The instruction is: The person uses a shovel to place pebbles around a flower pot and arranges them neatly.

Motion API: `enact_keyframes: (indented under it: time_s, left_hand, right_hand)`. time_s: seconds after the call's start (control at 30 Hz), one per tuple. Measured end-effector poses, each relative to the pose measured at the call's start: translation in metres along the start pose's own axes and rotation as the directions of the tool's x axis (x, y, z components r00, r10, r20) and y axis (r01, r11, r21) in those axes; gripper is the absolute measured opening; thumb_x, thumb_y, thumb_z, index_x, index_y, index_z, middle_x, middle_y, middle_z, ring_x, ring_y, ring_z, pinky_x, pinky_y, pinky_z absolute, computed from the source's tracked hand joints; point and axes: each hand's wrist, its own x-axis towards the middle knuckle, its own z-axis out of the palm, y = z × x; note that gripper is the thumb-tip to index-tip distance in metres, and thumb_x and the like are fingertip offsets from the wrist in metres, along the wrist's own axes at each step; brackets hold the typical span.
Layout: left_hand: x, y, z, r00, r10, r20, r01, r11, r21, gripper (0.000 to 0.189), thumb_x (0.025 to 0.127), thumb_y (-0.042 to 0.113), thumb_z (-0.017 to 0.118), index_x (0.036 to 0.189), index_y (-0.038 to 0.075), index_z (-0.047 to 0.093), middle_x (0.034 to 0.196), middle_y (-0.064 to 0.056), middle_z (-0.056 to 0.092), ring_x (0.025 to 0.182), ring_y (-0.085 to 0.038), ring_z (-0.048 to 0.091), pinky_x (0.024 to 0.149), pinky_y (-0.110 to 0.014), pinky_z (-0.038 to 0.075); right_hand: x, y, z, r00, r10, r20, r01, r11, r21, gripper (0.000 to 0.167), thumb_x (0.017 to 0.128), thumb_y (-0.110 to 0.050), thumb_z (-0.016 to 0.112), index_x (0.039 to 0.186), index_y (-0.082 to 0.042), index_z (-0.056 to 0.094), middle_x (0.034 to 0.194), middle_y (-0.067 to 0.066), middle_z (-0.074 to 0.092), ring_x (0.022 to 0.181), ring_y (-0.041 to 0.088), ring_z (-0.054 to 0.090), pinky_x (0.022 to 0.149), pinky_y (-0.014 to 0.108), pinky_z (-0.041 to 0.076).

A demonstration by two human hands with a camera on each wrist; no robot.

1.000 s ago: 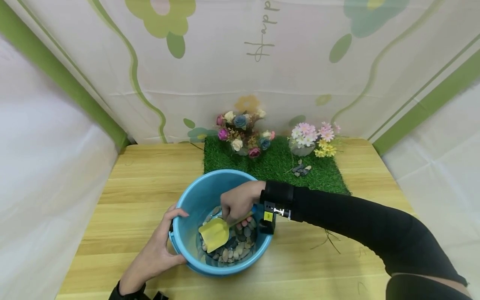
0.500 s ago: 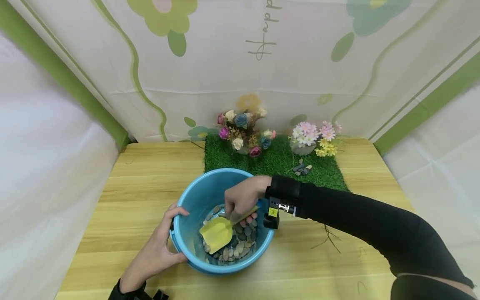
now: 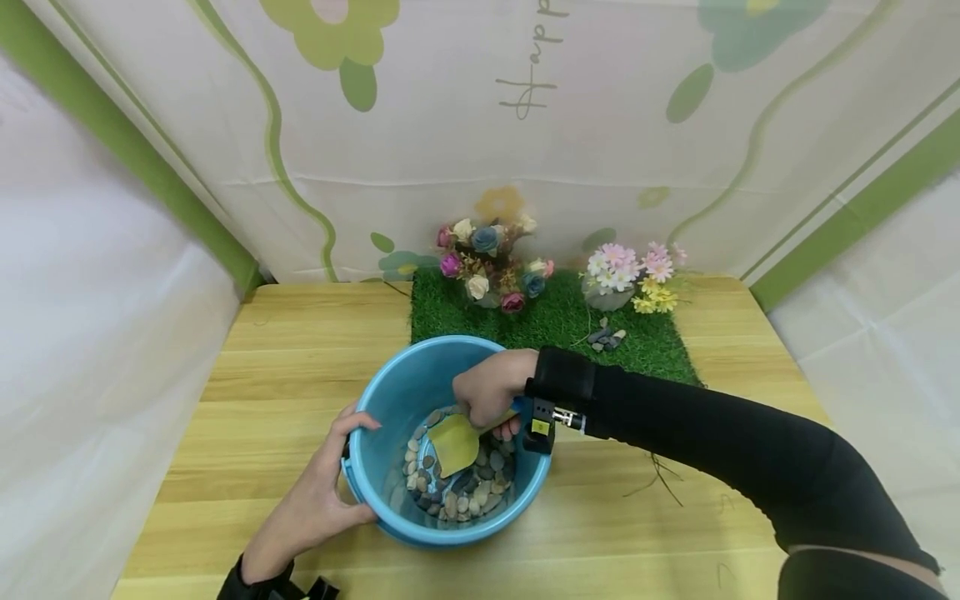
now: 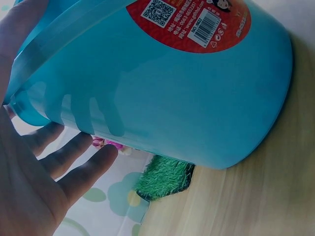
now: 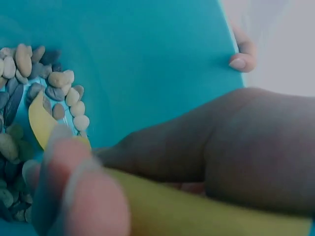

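Note:
A blue bucket [image 3: 393,396] stands on the wooden table, with several grey, tan and white pebbles [image 3: 468,502] on its bottom. Deep inside it, my right hand [image 3: 489,390] grips the handle of a yellow toy shovel [image 3: 453,446], whose blade sits among the pebbles. The right wrist view shows fingertips and thumb around the yellow handle [image 5: 192,209]. My left hand [image 3: 321,492] holds the bucket's left rim, one finger over the edge and the thumb nearer the front. In the left wrist view its other fingers [image 4: 81,179] lie along the outer wall.
Behind the bucket lies a strip of artificial grass [image 3: 555,321]. On it stand a rose bouquet [image 3: 491,267], pink and yellow flowers [image 3: 630,275] and a small pebble pile [image 3: 606,337]. Thin dark stems [image 3: 658,475] lie under my right forearm. White patterned cloth [image 3: 420,125] encloses the table.
The shovel's blade has moved right and slightly away across the bucket's bottom, baring pebbles at the left. My left hand keeps its place on the rim.

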Motion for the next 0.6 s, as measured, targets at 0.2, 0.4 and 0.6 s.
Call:
enact_keyframes:
  time_s: [0.2, 0.4, 0.6]
  left_hand:
    - [0.000, 0.000, 0.000, 1.000, -0.001, 0.002, 0.001, 1.000, 0.005, 0.088, 0.071, 0.022, 0.094, 0.138, 0.009, 0.038, 0.162, -0.013, 0.022, 0.136, -0.048, 0.033, 0.094, -0.042, 0.053]
    - [0.000, 0.000, 0.000, 1.000, -0.002, -0.003, 0.002, 1.000, 0.011, 0.088, 0.071, 0.024, 0.094, 0.138, 0.008, 0.038, 0.161, -0.013, 0.024, 0.137, -0.045, 0.034, 0.095, -0.044, 0.053]
    - [0.000, 0.000, 0.000, 1.000, -0.001, -0.001, 0.001, 1.000, 0.006, 0.088, 0.074, 0.029, 0.093, 0.138, 0.009, 0.038, 0.161, -0.012, 0.024, 0.137, -0.044, 0.034, 0.094, -0.044, 0.053]
  right_hand:
    - [-0.002, -0.004, -0.002, 0.999, 0.038, -0.030, -0.040, 0.994, -0.099, 0.045, 0.105, -0.002, 0.047, 0.062, -0.008, 0.058, 0.053, 0.004, 0.053, 0.045, 0.014, 0.049, 0.049, 0.025, 0.040]
    - [0.002, -0.006, 0.002, 0.996, 0.087, -0.018, -0.089, 0.983, -0.159, 0.049, 0.105, -0.004, 0.047, 0.057, -0.013, 0.048, 0.053, 0.004, 0.048, 0.045, 0.013, 0.046, 0.047, 0.026, 0.038]
    - [0.009, -0.003, 0.002, 0.996, 0.084, 0.003, -0.083, 0.990, -0.113, 0.044, 0.105, -0.004, 0.049, 0.062, -0.011, 0.053, 0.056, 0.006, 0.051, 0.048, 0.015, 0.048, 0.047, 0.026, 0.040]
